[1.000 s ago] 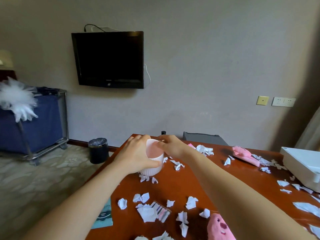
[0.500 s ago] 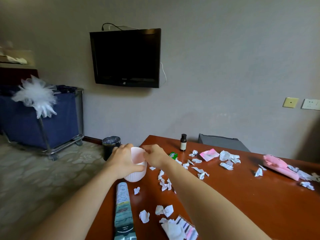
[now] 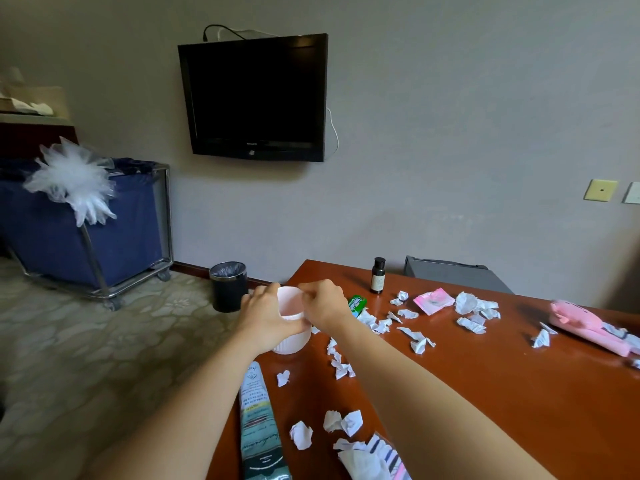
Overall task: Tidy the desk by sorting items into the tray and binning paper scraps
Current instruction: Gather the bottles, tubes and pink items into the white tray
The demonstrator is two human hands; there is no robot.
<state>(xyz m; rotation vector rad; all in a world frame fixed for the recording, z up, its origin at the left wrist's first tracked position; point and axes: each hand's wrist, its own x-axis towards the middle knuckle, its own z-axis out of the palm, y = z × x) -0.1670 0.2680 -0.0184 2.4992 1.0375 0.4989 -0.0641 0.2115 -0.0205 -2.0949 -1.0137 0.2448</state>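
The white ribbed cup (image 3: 291, 344) stands at the worktop's (image 3: 485, 393) far left corner, between both hands. The left grip (image 3: 265, 317) is wrapped narrow round its left wall. The right grip (image 3: 323, 306) has its fingers bunched, pinching the rim's right side. Paper scraps (image 3: 415, 342) lie scattered to the right and nearer.

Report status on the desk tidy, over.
Left hand grips the cup, right hand pinches its rim. Cup at the desk edge. Paper scraps scattered over the desk, bin on the floor beyond.
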